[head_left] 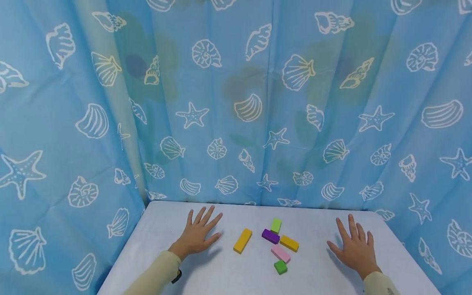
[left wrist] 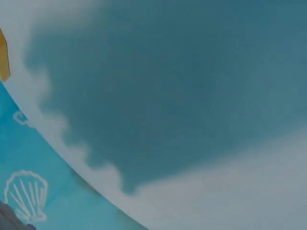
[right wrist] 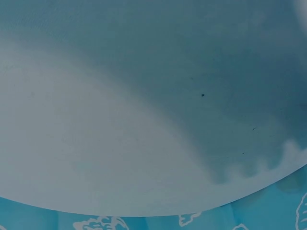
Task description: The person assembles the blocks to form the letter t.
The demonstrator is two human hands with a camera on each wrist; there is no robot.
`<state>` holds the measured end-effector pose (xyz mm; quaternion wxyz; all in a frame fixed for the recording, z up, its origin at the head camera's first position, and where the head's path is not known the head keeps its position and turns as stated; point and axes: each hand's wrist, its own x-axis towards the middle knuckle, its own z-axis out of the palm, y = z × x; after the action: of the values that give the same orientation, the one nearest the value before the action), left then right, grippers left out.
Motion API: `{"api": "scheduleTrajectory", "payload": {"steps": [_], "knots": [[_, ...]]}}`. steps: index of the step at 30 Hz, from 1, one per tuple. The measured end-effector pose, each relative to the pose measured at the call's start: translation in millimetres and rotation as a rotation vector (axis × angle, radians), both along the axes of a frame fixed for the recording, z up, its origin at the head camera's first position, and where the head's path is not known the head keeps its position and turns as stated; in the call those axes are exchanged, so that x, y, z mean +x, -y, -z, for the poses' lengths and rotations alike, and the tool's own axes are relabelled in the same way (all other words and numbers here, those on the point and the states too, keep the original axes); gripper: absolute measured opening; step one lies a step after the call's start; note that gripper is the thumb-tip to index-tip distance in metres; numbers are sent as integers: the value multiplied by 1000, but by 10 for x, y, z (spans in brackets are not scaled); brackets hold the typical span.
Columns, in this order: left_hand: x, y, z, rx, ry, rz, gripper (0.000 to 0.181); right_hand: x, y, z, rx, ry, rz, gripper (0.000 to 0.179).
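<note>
My left hand (head_left: 197, 234) is spread over the left part of the white table, fingers straight and holding nothing. Nearest to it, on its right, lies a long yellow block (head_left: 242, 241). A loose group farther right has a light green block (head_left: 275, 225), a purple block (head_left: 271, 236), a second yellow block (head_left: 289, 243), a pink block (head_left: 281, 253) and a green block (head_left: 280, 267). To the right of that group my right hand (head_left: 355, 248) is spread too, its fingers straight and nothing in them. Both wrist views show mainly hand shadows; a yellow block (left wrist: 4, 56) edges into the left one.
The white table (head_left: 228, 278) carries all the blocks. A blue curtain (head_left: 228, 90) with white shell and starfish prints rises behind it and along both sides. A dark band (head_left: 177, 276) shows at the left wrist.
</note>
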<state>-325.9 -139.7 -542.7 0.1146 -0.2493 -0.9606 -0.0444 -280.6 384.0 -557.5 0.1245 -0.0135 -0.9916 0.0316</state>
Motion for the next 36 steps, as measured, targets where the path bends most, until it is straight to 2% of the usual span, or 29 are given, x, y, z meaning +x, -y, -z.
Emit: {"api": "scheduleTrajectory", "payload": {"steps": [4,8,17,23,29,33,36], "knots": [[14,-149,13,-48,65,118,64,-23,21,14,6,-5,4,91],[3,-318,9,-54,133,162,61,-46,39,37,4,-9,4,91],[-32,-580,34,-47,306,167,54,-34,93,65,-10,20,8,90],[-58,-643,125,-37,403,150,49,-30,105,87,-4,19,17,90],[-88,-697,180,-27,442,154,46,-32,88,124,6,40,22,88],[-82,-730,178,-35,455,161,45,-30,78,131,4,44,19,88],[-56,-747,149,-39,461,143,45,-31,71,120,2,45,20,88]]}}
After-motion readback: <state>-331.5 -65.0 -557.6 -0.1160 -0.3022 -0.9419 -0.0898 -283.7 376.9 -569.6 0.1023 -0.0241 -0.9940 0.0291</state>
